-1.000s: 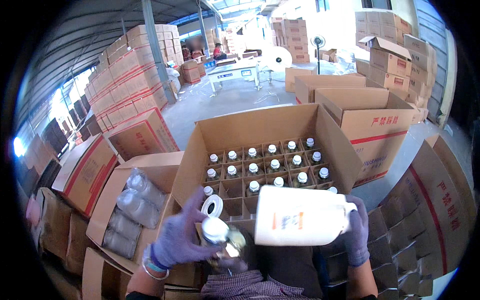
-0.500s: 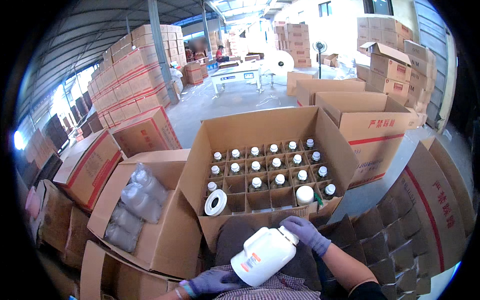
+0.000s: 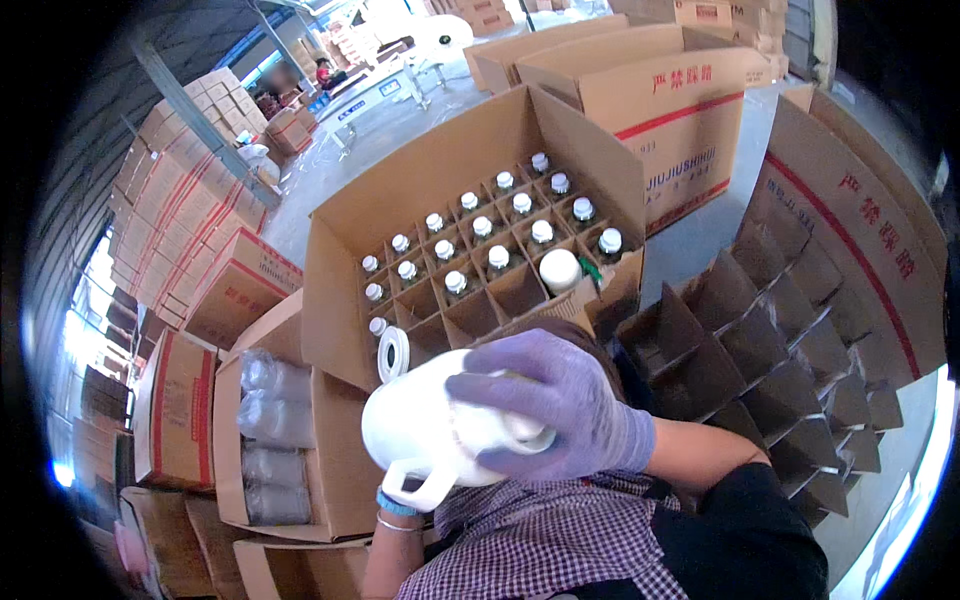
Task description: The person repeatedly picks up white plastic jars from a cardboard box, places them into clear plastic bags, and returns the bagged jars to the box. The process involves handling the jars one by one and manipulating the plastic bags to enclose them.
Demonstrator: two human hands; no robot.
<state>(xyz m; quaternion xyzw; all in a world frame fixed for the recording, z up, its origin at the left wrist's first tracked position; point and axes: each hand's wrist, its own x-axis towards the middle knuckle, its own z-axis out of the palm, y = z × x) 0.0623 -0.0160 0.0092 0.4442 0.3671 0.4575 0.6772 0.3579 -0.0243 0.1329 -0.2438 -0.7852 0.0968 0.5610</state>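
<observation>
A white plastic jug (image 3: 410, 420) with a side handle lies tilted over my lap, its top end to the right. My right hand (image 3: 560, 405), in a purple-grey glove, wraps its fingers around the neck end of the jug. My left hand is hidden behind the jug; just its wrist with a blue band (image 3: 398, 505) shows. Beyond the jug stands an open carton (image 3: 430, 175) with cardboard dividers. Several clear bottles with white caps (image 3: 498, 257) fill many of its cells. A round white cap-like piece (image 3: 560, 271) sits near its front right. A white ring-shaped piece (image 3: 394, 354) rests at the front left edge.
At the left, an open carton (image 3: 325, 440) holds clear plastic-wrapped items (image 3: 275, 425). A dark cardboard divider grid (image 3: 745, 320) stands at the right beside a carton flap (image 3: 850, 250). Another open carton (image 3: 680, 150) is behind it. Carton stacks (image 3: 165, 210) rise at the far left.
The view has turned and tilted downward. The jug has come up closer, its handle now toward me. My right hand has shifted over its neck end; my left hand has gone behind the jug.
</observation>
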